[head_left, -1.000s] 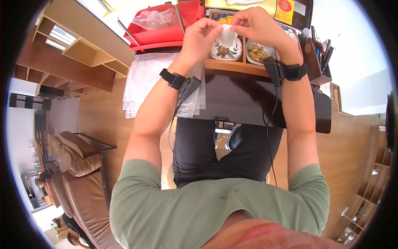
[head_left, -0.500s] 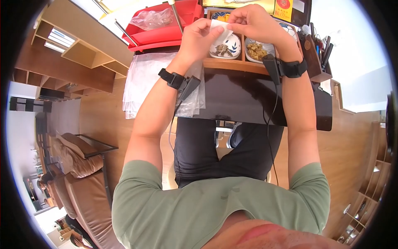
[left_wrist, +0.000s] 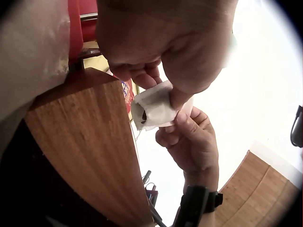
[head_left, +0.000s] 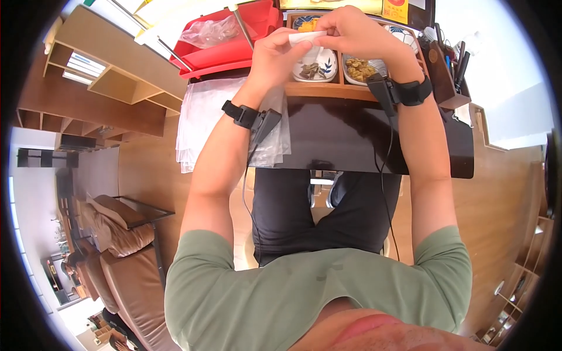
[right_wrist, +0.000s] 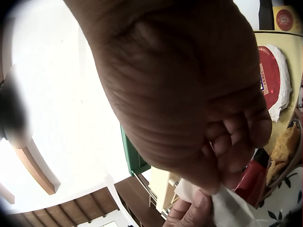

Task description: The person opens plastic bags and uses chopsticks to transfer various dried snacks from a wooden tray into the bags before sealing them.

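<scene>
Both hands hold a small white tea bag (head_left: pixel 303 38) above a wooden compartment tray (head_left: pixel 328 89). My left hand (head_left: pixel 271 63) pinches its left side between thumb and fingers. The right hand (head_left: pixel 358 36) pinches the other end. In the left wrist view the tea bag (left_wrist: pixel 158 109) is tilted, dark bits showing at its mouth and a thin string hanging off. Just below the hands is a leaf-patterned white dish (head_left: pixel 329 65) with dried leaves (head_left: pixel 312 71). To its right, another dish holds yellow-brown dried pieces (head_left: pixel 358 69); behind are orange-yellow pieces (head_left: pixel 307 24).
A red tray (head_left: pixel 205 65) with a crumpled clear plastic bag (head_left: pixel 205 33) stands at the back left. Flat clear bags (head_left: pixel 216 126) lie on the dark table (head_left: pixel 339 128). A wooden pen holder (head_left: pixel 446 79) is on the right, a red-labelled round package (right_wrist: pixel 271 78) at the back.
The tea bag was first held up by its top edge between both hands, then turned toward the left hand. Now it lies more level, with the right fingers at its right end.
</scene>
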`<act>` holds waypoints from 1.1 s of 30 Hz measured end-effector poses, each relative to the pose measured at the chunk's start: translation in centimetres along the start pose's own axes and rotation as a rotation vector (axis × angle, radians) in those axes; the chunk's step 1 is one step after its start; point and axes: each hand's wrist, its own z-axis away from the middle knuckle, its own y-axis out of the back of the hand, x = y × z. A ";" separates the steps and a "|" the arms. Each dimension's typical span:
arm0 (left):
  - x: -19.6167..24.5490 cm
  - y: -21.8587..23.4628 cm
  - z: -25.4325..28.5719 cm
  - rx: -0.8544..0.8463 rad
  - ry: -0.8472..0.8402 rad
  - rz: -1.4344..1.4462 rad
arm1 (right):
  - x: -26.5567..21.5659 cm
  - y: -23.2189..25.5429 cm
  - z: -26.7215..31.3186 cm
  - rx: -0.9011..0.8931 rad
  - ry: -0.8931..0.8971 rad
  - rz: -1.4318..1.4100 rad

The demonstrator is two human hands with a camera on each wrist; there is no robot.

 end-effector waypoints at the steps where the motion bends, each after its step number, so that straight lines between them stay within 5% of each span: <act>1: -0.1 0.1 0.0 -0.008 -0.001 0.003 | -0.1 0.1 0.0 0.005 -0.007 0.003; 4: 0.7 -0.1 0.1 0.049 0.143 0.075 | -0.5 0.5 -0.1 -0.075 -0.126 0.098; 6: -0.3 0.5 -0.1 0.042 0.122 0.025 | 0.3 -0.5 0.2 0.118 -0.020 -0.050; 12: 0.1 0.3 -0.1 0.016 -0.010 -0.050 | 2.1 -1.9 0.1 0.060 0.060 -0.078; 18: 0.6 0.0 0.1 0.064 0.127 0.070 | -0.4 0.1 0.5 0.051 -0.020 -0.002; 27: -0.4 0.0 0.0 0.003 -0.067 0.045 | -0.4 0.1 0.2 -0.013 0.016 -0.050; 33: 0.1 0.3 0.1 0.020 0.117 0.002 | -0.6 0.2 0.6 0.030 -0.032 -0.033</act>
